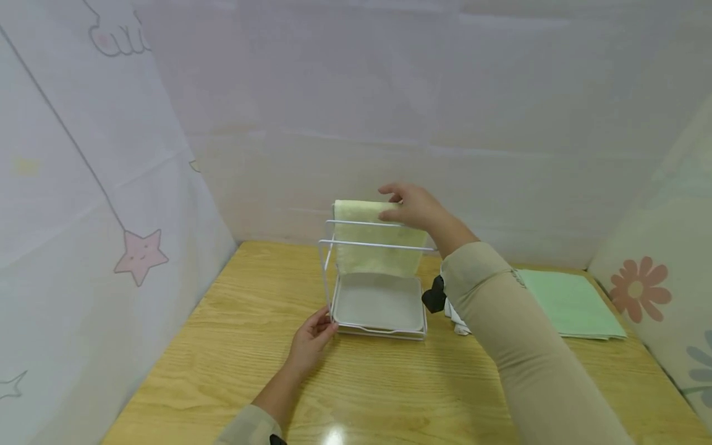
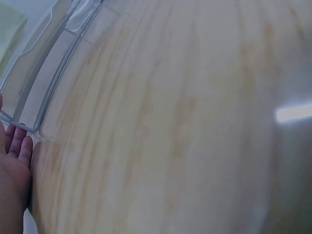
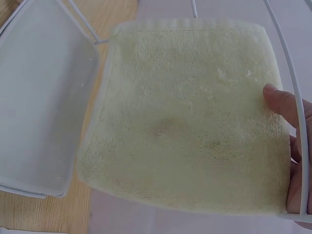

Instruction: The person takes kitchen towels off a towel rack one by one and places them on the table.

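A white wire rack (image 1: 377,245) with a shallow light grey tray (image 1: 378,301) in its base stands on the table. Over its back bar hangs a folded pale yellow towel (image 3: 190,117), upright behind the two front bars. My right hand (image 1: 414,205) holds the towel's top edge, thumb on the front and fingers behind it; the index finger is raised in the head view. Down at the rack's front left corner, my left hand (image 1: 309,343) grips the wire frame between thumb and fingers. Its fingers (image 2: 17,141) show against the frame in the left wrist view.
A folded light green towel (image 1: 573,304) lies on the table to the right. Between it and the rack is a white crumpled item (image 1: 457,321), partly hidden by the right sleeve. Printed fabric walls (image 1: 356,80) enclose the wooden table (image 1: 222,346).
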The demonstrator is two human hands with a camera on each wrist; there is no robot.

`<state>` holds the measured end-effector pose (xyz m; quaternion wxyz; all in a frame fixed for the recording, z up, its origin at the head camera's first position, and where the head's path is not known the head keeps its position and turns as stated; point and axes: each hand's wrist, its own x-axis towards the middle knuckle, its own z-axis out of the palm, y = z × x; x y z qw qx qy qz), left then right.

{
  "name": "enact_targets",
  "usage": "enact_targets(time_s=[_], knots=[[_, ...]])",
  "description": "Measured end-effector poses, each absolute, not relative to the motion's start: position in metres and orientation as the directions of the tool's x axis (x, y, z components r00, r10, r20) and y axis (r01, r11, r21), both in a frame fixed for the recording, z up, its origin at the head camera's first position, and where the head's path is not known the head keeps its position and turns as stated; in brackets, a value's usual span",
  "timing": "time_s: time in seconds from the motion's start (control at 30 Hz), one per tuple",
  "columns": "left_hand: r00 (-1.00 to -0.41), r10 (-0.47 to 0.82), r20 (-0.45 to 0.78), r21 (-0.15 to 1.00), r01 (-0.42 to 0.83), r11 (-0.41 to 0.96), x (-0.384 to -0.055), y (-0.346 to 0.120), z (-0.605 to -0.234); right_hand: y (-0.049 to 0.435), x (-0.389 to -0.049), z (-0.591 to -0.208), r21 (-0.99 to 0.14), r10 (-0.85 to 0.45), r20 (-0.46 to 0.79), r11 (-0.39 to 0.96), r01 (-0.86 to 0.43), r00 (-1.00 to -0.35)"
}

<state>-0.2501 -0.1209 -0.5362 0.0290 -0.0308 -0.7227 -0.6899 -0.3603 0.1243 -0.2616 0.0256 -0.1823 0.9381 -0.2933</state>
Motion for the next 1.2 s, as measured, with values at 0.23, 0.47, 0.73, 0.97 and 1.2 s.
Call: enact_targets(time_s=[0.23, 0.47, 0.73, 0.97, 1.2], knots=[[-0.994, 0.012, 0.113, 0.993, 0.114, 0.041, -0.2485, -0.1186, -0.5354, 0.1245, -0.3628, -0.2625, -0.568, -0.319, 0.020, 0.776, -0.273, -0.948], [-0.995, 0.017, 0.103, 0.993, 0.104, 0.052, -0.2493, -0.1178, -0.5346, 0.1252, -0.3651, -0.2631, -0.589, -0.301, 0.047, 0.762, -0.269, -0.953], [-0.994, 0.015, 0.105, 0.993, 0.106, 0.060, -0.2474, -0.1163, -0.5318, 0.1248, -0.3616, -0.2626, -0.600, -0.284, 0.047, 0.759, -0.255, -0.958], [-0.995, 0.008, 0.104, 0.993, 0.104, 0.050, -0.2468, -0.1159, -0.5321, 0.1239, -0.3604, -0.2622, -0.598, -0.282, 0.051, 0.760, -0.255, -0.958], [-0.995, 0.012, 0.096, 0.995, 0.097, 0.031, -0.2477, -0.1151, -0.5322, 0.1257, -0.3628, -0.2644, -0.654, -0.273, 0.050, 0.718, -0.238, -0.961]])
